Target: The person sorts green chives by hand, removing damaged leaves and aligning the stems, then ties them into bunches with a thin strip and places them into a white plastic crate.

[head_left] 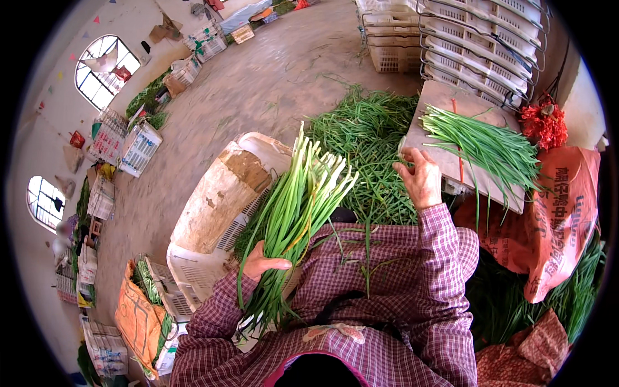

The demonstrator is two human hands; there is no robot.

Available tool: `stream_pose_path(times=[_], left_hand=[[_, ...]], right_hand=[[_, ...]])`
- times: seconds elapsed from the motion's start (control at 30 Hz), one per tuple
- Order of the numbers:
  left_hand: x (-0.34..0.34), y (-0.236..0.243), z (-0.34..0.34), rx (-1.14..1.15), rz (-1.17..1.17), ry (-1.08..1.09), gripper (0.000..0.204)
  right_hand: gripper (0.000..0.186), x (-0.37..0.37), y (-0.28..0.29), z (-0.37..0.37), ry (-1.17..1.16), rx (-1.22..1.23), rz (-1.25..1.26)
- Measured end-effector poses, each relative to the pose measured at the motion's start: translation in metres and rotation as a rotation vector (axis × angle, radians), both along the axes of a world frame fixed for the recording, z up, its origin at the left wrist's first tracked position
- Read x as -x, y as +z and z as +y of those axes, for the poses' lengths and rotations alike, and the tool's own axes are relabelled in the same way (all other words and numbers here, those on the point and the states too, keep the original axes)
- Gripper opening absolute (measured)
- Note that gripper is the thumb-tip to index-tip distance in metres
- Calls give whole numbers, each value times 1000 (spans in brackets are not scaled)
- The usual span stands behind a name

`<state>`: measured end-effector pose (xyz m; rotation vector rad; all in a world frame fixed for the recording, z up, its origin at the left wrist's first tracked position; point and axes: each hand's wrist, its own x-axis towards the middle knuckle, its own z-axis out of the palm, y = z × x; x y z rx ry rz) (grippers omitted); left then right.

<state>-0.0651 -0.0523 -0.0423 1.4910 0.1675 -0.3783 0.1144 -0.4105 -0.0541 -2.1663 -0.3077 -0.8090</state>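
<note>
My left hand (261, 263) is wrapped round a thick bunch of Chinese chives (290, 213), its pale stem ends pointing up and away and its green leaves hanging toward my lap. My right hand (422, 179) is raised by the left edge of a board (433, 103); its fingers are curled, thumb and forefinger apart, with nothing visible between them. Another chive bunch (483, 142) lies across the board, on top of a red tie strip (460, 164). Loose chives (361, 129) are heaped on the floor in front of me, and a few strands lie on my lap.
A white plastic crate (187, 261) with a cardboard piece stands close at my left. Tall stacks of crates (477, 48) rise behind the board. Red ties (543, 126) and a red woven sack (561, 219) are at the right. More crates of greens (138, 148) line the left wall.
</note>
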Motion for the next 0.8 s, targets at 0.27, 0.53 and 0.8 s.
stream_pose_path(times=[0.27, 0.53, 0.8], left_hand=[[-3, 9, -24, -95, -88, -123, 44], [4, 16, -25, -89, -71, -88, 59], [6, -9, 9, -49, 11, -64, 64]], right_hand=[[49, 66, 59, 84, 379, -260, 292], [10, 24, 32, 59, 112, -259, 43], [15, -15, 24, -54, -217, -59, 23]])
